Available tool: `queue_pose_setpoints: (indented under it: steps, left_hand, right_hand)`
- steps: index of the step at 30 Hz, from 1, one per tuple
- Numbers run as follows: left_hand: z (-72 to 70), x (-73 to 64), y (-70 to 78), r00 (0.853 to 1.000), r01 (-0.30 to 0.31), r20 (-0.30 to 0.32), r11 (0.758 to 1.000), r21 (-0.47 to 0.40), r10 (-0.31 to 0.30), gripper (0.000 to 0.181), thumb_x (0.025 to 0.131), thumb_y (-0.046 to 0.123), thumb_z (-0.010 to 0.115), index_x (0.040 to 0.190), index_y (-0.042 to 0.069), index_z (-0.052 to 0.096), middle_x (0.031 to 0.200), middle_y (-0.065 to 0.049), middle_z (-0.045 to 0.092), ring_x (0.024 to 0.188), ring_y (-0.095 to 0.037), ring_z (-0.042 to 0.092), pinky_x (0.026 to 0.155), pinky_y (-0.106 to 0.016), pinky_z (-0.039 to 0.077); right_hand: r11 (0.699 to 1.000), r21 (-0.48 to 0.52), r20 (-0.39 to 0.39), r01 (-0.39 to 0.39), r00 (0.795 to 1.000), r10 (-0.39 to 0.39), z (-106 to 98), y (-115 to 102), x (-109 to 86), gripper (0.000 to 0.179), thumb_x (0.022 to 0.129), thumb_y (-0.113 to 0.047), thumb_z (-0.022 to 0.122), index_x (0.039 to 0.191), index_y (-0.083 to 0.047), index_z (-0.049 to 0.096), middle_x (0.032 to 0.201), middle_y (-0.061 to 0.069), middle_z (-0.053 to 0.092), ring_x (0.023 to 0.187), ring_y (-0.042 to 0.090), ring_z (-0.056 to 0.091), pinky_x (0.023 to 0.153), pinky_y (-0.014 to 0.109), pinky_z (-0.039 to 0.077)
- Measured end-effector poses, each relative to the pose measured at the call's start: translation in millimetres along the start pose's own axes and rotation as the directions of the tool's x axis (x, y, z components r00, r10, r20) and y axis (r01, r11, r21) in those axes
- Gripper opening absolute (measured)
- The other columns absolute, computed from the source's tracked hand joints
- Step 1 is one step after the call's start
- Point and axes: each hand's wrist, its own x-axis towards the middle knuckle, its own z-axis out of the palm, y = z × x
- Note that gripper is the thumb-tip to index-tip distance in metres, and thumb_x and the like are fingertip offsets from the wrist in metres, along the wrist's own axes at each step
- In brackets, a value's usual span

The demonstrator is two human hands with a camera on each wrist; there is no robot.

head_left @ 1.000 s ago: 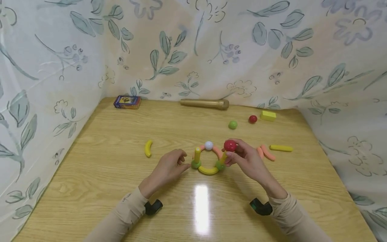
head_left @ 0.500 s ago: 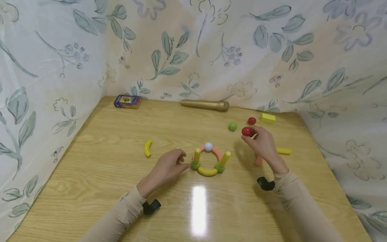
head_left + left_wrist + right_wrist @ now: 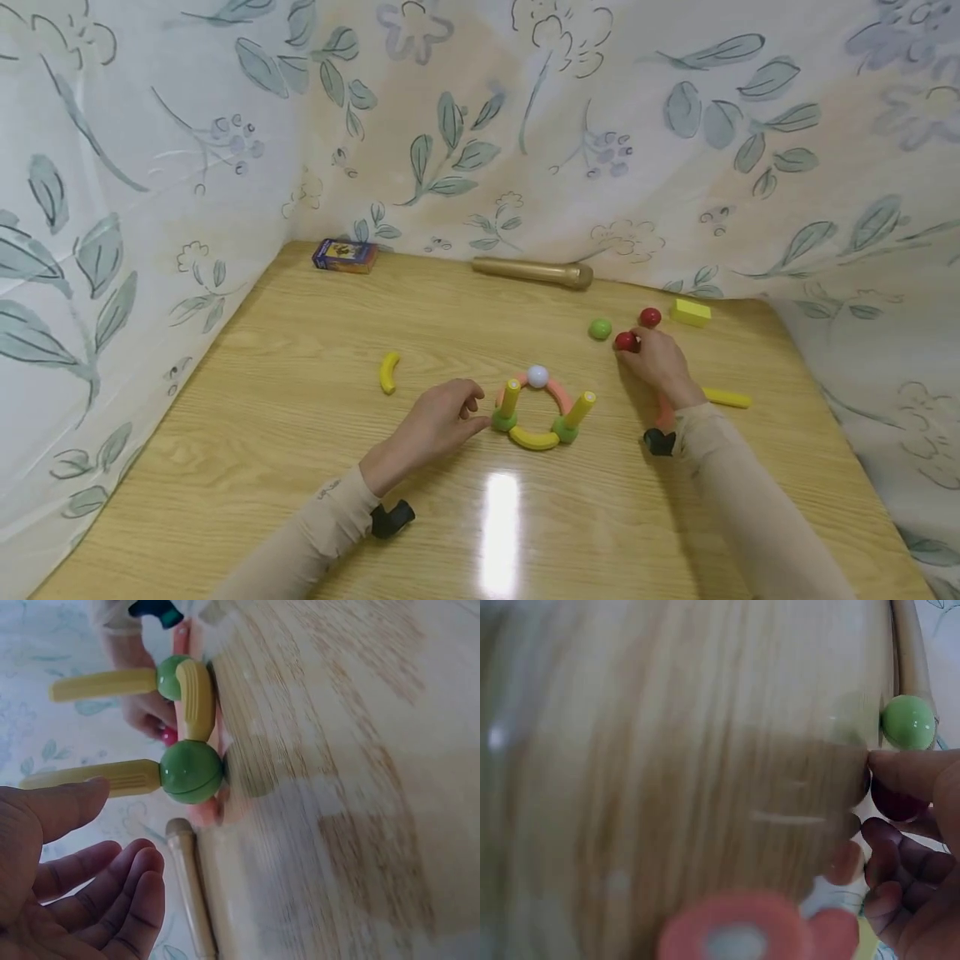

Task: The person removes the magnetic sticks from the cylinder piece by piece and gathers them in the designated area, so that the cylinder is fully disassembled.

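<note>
A ring of toy pieces stands mid-table: green balls, a curved yellow stick (image 3: 533,439), curved pink sticks and a white ball (image 3: 537,377). Two straight yellow sticks (image 3: 580,409) rise from its green balls (image 3: 192,772). My left hand (image 3: 437,427) is beside the ring's left side, fingers loosely bent, holding nothing; in the left wrist view its thumb (image 3: 71,806) lies by one upright stick. Farther back on the right, my right hand (image 3: 656,363) pinches a red ball (image 3: 626,341) at table level. Near it are a green ball (image 3: 600,328) and another red ball (image 3: 650,317).
A yellow block (image 3: 690,312) sits at the back right, with a yellow stick (image 3: 726,397) and partly hidden pink sticks (image 3: 665,412) nearer. A curved yellow stick (image 3: 388,372) lies to the left. Along the back are a small box (image 3: 345,256) and a gold microphone (image 3: 532,272).
My right hand has carried the red ball from the top of the ring's right upright stick, back and right, down to the table near the green ball. The left hand has barely moved.
</note>
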Motion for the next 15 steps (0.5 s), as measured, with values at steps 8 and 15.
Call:
queue_pose_setpoints:
  steps: [8,15]
  left_hand:
    - [5.6,7.9,5.4,0.999,-0.014,0.030,0.999,-0.032,0.015,0.032,0.088,0.019,0.073,0.113,0.002,0.064,0.098,-0.007,0.066,0.082,-0.015,0.061,0.070,-0.026,0.050]
    - [17.4,17.8,0.3,0.997,0.016,0.083,0.991,-0.136,-0.004,0.045,0.087,0.021,0.074,0.124,0.001,0.060,0.113,-0.010,0.064,0.082,-0.010,0.059,0.070,-0.023,0.050]
  right_hand:
    - [0.981,0.139,-0.165,0.139,0.980,-0.115,-10,-16,-64.7,0.047,0.086,-0.004,0.058,0.132,0.002,0.054,0.106,0.023,0.064,0.076,0.026,0.060,0.062,0.034,0.048]
    - [0.831,0.493,-0.015,0.257,0.958,-0.287,13,-59,-118.2,0.043,0.091,-0.010,0.068,0.132,-0.008,0.056,0.106,0.010,0.069,0.082,0.009,0.064,0.067,0.024,0.053]
